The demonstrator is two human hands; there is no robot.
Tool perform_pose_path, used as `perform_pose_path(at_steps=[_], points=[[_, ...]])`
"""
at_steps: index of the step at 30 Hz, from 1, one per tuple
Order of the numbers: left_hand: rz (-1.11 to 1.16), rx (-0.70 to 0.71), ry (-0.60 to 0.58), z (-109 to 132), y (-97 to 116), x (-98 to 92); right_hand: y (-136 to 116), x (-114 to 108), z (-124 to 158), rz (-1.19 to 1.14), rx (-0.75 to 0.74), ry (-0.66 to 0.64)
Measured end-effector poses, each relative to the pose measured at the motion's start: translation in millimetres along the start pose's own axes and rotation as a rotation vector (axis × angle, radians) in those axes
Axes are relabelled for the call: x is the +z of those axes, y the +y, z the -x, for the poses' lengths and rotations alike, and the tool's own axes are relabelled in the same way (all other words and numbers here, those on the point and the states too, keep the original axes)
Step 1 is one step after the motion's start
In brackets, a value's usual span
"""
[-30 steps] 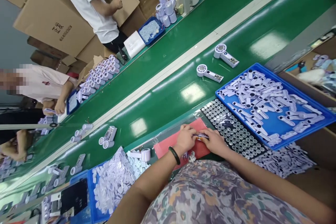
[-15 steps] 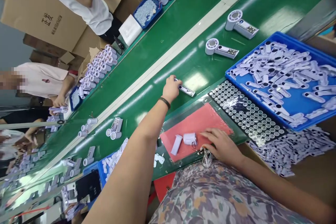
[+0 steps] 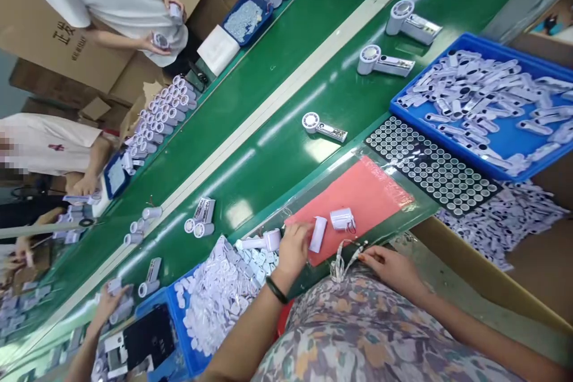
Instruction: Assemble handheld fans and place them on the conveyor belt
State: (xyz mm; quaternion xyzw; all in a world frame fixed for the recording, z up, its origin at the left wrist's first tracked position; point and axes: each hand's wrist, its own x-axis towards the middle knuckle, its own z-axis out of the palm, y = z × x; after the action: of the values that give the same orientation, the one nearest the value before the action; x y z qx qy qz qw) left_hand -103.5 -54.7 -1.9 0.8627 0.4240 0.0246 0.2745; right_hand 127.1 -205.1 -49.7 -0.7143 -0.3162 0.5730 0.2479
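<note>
My left hand (image 3: 295,246), with a dark band at its wrist, is over the left part of the red mat (image 3: 380,191). Its fingers are loosely stretched beside a white handle piece (image 3: 317,234); I cannot tell whether they touch it. A white cylindrical fan head (image 3: 342,219) with thin wires lies just right of that piece. At the mat's front edge my right hand (image 3: 390,265) has its fingers apart, close to the pale drawstring (image 3: 340,262) of the floral garment. On the green belt beyond the mat lies a handheld fan (image 3: 324,127) with its handle opened.
A blue tray (image 3: 496,164) of white handle parts stands right, beside a black sheet of round discs (image 3: 432,164). Small white parts (image 3: 215,298) fill a blue bin at left. More fans (image 3: 385,61) lie along the belt. A co-worker's hand (image 3: 110,301) is at lower left; other people work across.
My left hand has let go of the handheld fan on the belt and come back to the mat. My right hand has moved off the mat toward the drawstring.
</note>
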Motion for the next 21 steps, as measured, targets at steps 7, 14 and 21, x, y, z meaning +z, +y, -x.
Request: perform_pose_path(at_steps=[7,14,21], points=[[-0.282,0.512,-0.273,-23,-32,1.3,-24,47,-12,-0.987,0.212,0.195],[0.026,0.574,-0.414,-44,-21,-12.5,-42,57,-3,-1.220,0.325,0.344],[0.921,0.001,-0.245,-57,1,-10.3,-45,74,-5,-1.412,0.299,0.206]])
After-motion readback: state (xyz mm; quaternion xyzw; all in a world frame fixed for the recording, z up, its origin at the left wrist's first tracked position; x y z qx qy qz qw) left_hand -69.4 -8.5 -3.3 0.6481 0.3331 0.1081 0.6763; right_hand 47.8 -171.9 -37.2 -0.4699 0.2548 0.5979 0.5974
